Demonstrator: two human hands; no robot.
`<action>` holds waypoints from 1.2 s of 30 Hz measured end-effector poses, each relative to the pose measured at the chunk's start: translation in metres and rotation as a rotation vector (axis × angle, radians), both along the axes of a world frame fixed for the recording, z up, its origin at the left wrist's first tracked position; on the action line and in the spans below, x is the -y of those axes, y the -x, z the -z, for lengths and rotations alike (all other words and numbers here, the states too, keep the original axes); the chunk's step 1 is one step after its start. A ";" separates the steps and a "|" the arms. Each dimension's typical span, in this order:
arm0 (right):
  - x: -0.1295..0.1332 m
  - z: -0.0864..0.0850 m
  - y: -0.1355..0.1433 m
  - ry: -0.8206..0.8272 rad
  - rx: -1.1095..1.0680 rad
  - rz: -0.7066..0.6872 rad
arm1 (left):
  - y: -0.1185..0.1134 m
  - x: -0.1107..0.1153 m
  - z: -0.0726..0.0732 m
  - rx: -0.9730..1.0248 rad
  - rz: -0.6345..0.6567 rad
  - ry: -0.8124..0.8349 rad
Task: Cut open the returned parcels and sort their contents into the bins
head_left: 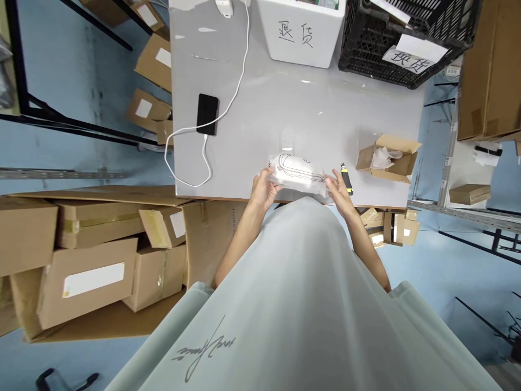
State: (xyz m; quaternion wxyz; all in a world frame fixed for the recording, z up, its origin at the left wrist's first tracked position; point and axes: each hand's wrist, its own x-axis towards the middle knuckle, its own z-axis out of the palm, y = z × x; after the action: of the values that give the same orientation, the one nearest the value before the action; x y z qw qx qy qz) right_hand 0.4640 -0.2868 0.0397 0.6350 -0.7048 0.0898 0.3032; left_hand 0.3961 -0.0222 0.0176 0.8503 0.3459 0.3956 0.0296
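Observation:
A white item in a clear plastic wrapper [299, 172], with dark curved lines on it, is held level over the front edge of the grey table [260, 114]. My left hand [264, 189] grips its left end, fingers closed on the wrapper. At the right end, my right hand [338, 190] pinches the wrapper. Just right of that hand lies a black and yellow cutter [347, 179]. Farther right stands an open small cardboard box [391, 158] with crumpled white material inside.
A black phone [207, 114] with a white cable [238, 81] lies at the left. At the back are a white bin [303, 32] and a black crate [407, 46]. A large carton of boxes [215, 233] stands front left.

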 end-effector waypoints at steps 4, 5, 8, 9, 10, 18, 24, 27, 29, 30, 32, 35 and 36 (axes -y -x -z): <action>-0.007 0.005 -0.002 -0.095 -0.115 0.013 | 0.005 0.000 -0.008 0.137 0.051 -0.018; -0.008 0.003 -0.004 -0.117 -0.106 0.012 | 0.006 -0.001 -0.010 0.156 0.067 -0.017; -0.007 -0.004 -0.009 -0.150 -0.105 -0.001 | 0.009 -0.002 -0.013 0.180 0.102 -0.008; -0.006 -0.006 -0.011 -0.151 -0.107 -0.005 | 0.009 -0.002 -0.014 0.183 0.108 -0.006; -0.004 -0.008 -0.013 -0.150 -0.103 -0.010 | 0.010 -0.002 -0.015 0.186 0.113 -0.004; -0.001 -0.006 -0.014 -0.034 0.130 -0.030 | 0.009 -0.002 -0.013 0.107 0.088 0.044; -0.008 -0.017 0.001 0.138 0.487 -0.216 | 0.005 0.001 -0.027 0.048 0.136 0.123; -0.012 -0.028 0.007 0.108 0.595 -0.342 | 0.004 0.003 -0.033 0.018 0.149 0.046; -0.013 -0.032 0.009 0.117 0.596 -0.359 | 0.003 0.004 -0.033 -0.037 0.105 -0.021; -0.013 -0.034 0.010 0.121 0.588 -0.349 | 0.003 0.005 -0.033 -0.050 0.075 -0.048; -0.012 -0.034 0.010 0.110 0.551 -0.291 | 0.003 0.004 -0.033 -0.031 0.028 -0.080; -0.010 -0.032 0.009 0.034 0.386 -0.132 | 0.004 0.003 -0.036 0.022 0.014 -0.101; -0.010 -0.030 0.008 0.000 0.293 -0.095 | 0.004 0.003 -0.037 0.033 0.024 -0.104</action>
State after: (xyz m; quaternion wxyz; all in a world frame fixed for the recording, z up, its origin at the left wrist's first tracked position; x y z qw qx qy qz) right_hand 0.4555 -0.2768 0.0701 0.6263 -0.7450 -0.0374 0.2266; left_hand 0.3917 -0.0249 0.0549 0.8380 0.3937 0.3751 0.0453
